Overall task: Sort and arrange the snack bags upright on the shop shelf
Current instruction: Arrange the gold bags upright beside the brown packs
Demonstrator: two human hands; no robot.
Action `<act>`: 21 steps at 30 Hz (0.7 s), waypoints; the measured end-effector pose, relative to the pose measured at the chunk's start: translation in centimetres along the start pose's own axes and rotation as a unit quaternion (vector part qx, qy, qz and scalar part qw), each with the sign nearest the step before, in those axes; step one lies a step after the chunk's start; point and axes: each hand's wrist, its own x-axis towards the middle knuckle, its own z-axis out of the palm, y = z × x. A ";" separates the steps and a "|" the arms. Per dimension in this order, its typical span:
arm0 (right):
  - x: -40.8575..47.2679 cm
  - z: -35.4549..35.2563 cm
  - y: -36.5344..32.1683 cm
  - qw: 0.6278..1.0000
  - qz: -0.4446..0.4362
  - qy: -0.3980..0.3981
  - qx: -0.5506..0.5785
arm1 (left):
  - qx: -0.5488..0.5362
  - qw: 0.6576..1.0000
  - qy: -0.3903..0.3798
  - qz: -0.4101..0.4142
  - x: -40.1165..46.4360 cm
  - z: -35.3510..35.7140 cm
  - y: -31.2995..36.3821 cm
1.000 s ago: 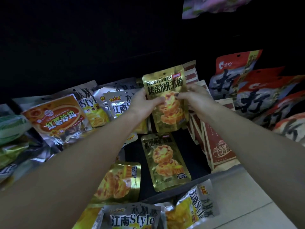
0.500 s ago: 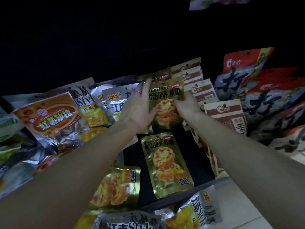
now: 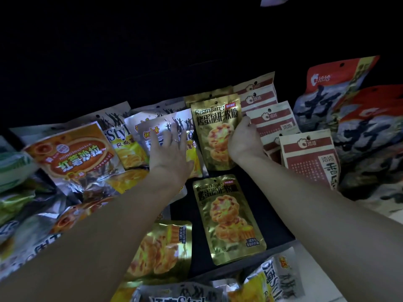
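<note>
**Gold bag stood up between two hands**

The upright gold snack bag (image 3: 214,129) stands at the back of the dark shelf (image 3: 270,216), between both hands. The right hand (image 3: 245,141) grips its right edge with curled fingers. The left hand (image 3: 172,151) lies flat, fingers spread, on the silver chip bags (image 3: 161,125) just left of it. Three gold bags show clearly: this one standing, a flat gold bag (image 3: 226,219) lying below it, and a third gold bag (image 3: 161,249) beside the left forearm.
</note>
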 end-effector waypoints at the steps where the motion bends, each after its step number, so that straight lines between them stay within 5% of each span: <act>1: -0.2 0.2 0.1 1.000 -0.008 0.006 -0.025 | 0.001 1.000 -0.005 -0.004 0.1 -0.1 0.0; 5: -0.8 0.3 0.3 0.998 -0.025 -0.014 -0.061 | -0.013 1.000 0.009 -0.006 0.1 -0.7 0.0; 8: -1.5 -0.8 0.6 0.998 -0.061 -0.011 -0.033 | -0.017 0.996 0.089 0.016 -0.6 -1.4 0.6; 11: -2.7 -2.0 1.3 0.985 -0.059 -0.157 -0.038 | -0.057 0.978 0.160 0.119 -1.2 -1.9 1.7; 13: -3.5 -2.5 2.0 0.942 -0.020 -0.324 -0.080 | -0.150 0.966 0.092 0.190 -1.6 -1.8 2.9; 15: -4.4 -2.7 2.9 0.896 0.021 -0.431 -0.107 | -0.263 0.943 -0.067 0.195 -2.1 -1.7 4.4; 17: -5.2 -2.6 3.7 0.883 0.041 -0.460 -0.080 | -0.287 0.926 -0.167 0.180 -2.5 -1.2 5.6; 21: -6.2 -2.1 4.9 0.891 0.080 -0.448 0.004 | -0.271 0.920 -0.218 0.179 -2.9 -0.3 6.4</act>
